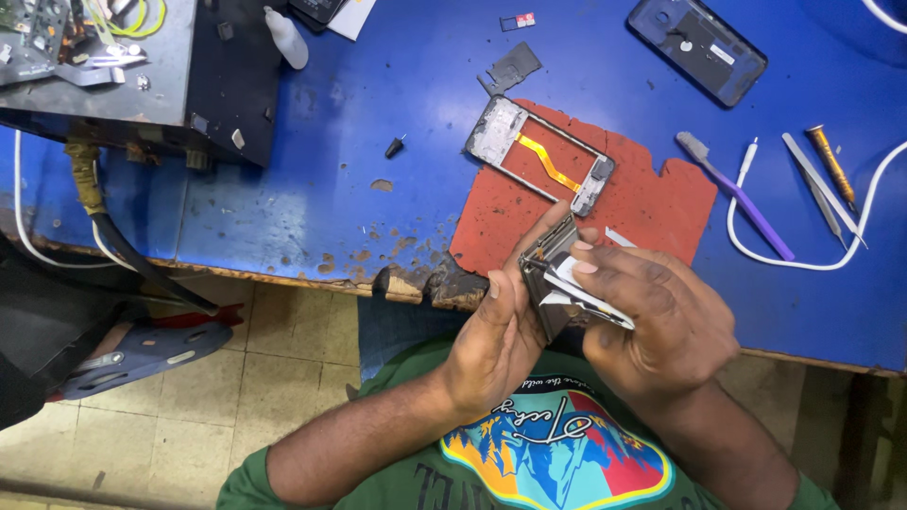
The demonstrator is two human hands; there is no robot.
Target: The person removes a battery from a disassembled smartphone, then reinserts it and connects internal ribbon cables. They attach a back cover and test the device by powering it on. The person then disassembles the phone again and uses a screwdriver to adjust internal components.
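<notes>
The left hand [496, 331] and the right hand [652, 316] are close together, just in front of the person's green shirt [557, 453]. Between them is a phone part [557, 279], a thin flat grey piece with some white on it. Both hands grip it. The left hand is curled around its left edge, with the thumb up along that side and the fingers reaching up behind. The right hand is curled over the right side, with its fingertips [584, 257] pressed on the face of the part. Neither hand is flat or loose.

The phone part is tilted on edge. Its long side runs from the upper left, near the table edge, down to the lower right into the right hand.

Just past the hands is a blue table [378, 94] with a red mat [652, 198] on it. A phone frame [540, 156] with an orange strip lies on the mat, near the hands but not touching them. Further right lie a purple brush [735, 194], tweezers [820, 187], a small screwdriver [831, 165] and a white cable [803, 264]. A dark phone back cover [697, 47] lies at the far side of the table. A grey metal box [123, 66] sits at the far left.
</notes>
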